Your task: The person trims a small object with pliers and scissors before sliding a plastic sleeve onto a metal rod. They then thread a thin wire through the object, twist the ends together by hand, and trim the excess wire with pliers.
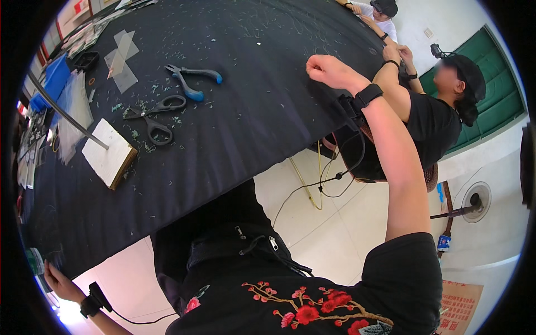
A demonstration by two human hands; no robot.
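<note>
At the far lower left, my left hand point(62, 283) is closed on a round green object like a spool point(36, 261), beside the table's near corner; the picture's rim cuts part of it off. My right arm is stretched out, and my right hand point(330, 71) hangs over the right side of the black-covered table point(240, 128). Its fingers are curled together; anything in them is too thin or hidden to see. Blue-handled pliers point(192, 82) and black-handled scissors point(156, 117) lie apart from both hands, among scattered green thread-like scraps point(162, 89).
A white block point(109, 153) with a curved metal rod stands near the left. Beyond it are clear plastic sheets point(124, 64), a small black tray point(86, 60) and a blue bin point(54, 81). Co-workers point(441, 106) sit along the right edge. A cable point(304, 184) hangs below my right wrist.
</note>
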